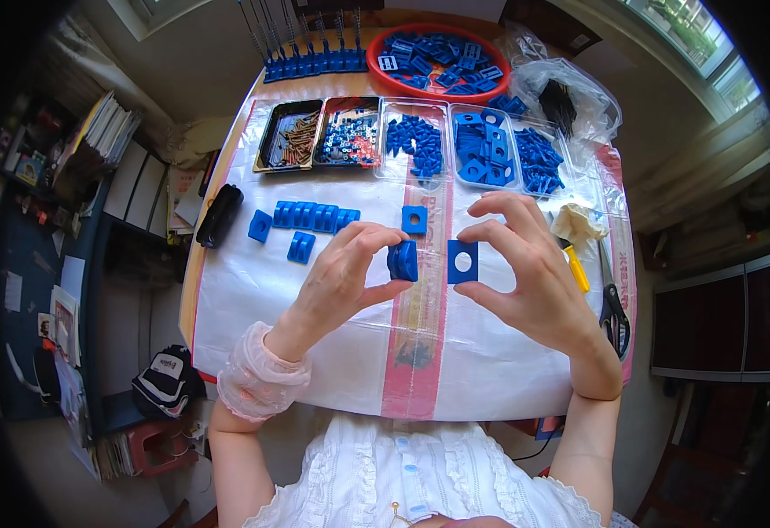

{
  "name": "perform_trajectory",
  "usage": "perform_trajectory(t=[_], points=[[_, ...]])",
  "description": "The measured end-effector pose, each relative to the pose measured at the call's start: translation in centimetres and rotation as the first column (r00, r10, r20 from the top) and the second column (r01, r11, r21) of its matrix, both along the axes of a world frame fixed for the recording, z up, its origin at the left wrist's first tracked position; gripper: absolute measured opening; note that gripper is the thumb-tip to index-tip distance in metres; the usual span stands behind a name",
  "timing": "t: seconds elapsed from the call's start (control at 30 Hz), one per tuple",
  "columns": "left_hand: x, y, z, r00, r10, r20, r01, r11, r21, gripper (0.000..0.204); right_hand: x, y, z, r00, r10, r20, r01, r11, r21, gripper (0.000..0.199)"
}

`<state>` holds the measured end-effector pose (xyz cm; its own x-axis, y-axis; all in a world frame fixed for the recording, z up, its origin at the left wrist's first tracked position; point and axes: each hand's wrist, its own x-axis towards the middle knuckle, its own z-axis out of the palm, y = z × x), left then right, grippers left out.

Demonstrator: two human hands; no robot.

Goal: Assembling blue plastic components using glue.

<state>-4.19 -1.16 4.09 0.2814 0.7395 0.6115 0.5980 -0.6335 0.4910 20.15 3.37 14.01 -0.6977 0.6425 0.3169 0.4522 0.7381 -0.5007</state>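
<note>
Left hand (pixel 345 277) and right hand (pixel 517 264) pinch blue parts over open sheet (pixel 253 308)

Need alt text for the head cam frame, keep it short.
Seen from above, a person's left hand pinches a chunky blue plastic block while the right hand holds a flat blue square plate with a round hole beside it, over a plastic-covered table. More blue pieces lie in a row behind the hands, and trays of screws and blue parts line the far edge.

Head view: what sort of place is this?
Probably a home assembly table, not a factory: a plastic-covered wooden table, clear trays of small blue plastic parts, a red round bowl of more, and household clutter around.
</note>
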Motion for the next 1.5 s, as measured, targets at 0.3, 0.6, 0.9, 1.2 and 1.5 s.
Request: perform_trajectory(t=[0.3,0.6,0.9,1.2,1.5], points=[[1.1,-1.0,-0.5,0.84,-0.03,0.541,0.343,0.803,-0.488,0.045,0.1,-0.1,0.5,0.999,0.003,-0.049,-0.001,0.999,0.035,0.04],[3.5,-0.9,-1.5,0.108,0.412,0.905,0.856,0.423,-0.295,0.032,0.3,0.2,0.4,1.0,-0.014,-0.016,0.015,0.999,0.046,0.038],[3.9,-0.6,-1.7,-0.091,0.533,0.841,0.92,0.369,-0.135,0.047,-0.1,0.4,-0.1,1.0,-0.018,-0.024,0.018,1.0,0.001,0.04],[3.6,-0.6,-2.4,-0.063,0.512,0.857,0.929,0.344,-0.138,0.048,-0.5,0.4,-0.2,0.999,-0.045,0.028,0.044,0.999,0.009,0.035],[3.2,-0.6,-3.8,-0.008,0.491,0.871,0.933,0.317,-0.17,0.049,-0.9,0.6,-0.9,0.999,-0.04,0.036,0.039,0.999,0.01,0.038]])
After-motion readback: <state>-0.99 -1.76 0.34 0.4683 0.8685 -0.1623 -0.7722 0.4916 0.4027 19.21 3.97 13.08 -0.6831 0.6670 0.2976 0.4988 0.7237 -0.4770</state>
